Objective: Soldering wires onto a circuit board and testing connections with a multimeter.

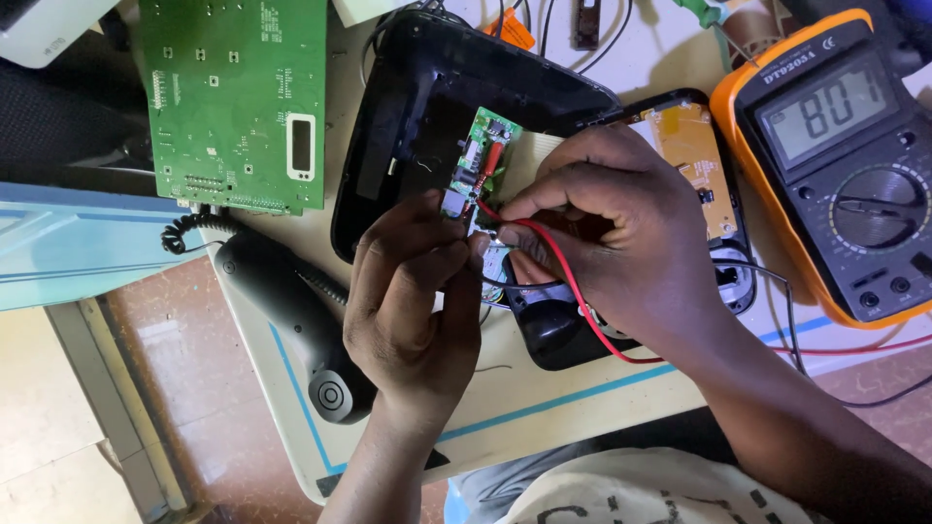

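On the counter (544,408) lies an open black phone shell (408,97), with a small green circuit board (482,160) standing over it, its long axis running up and away from both hands. The right hand (621,243) pinches a red wire (553,257) just below the board; the left hand (413,301), equally near, has its fingers (451,257) pinched at the board's lower end.

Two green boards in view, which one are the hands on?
The small board over the open black casing; both hands, left and right, pinch at its lower end. The large board lies untouched at upper left.
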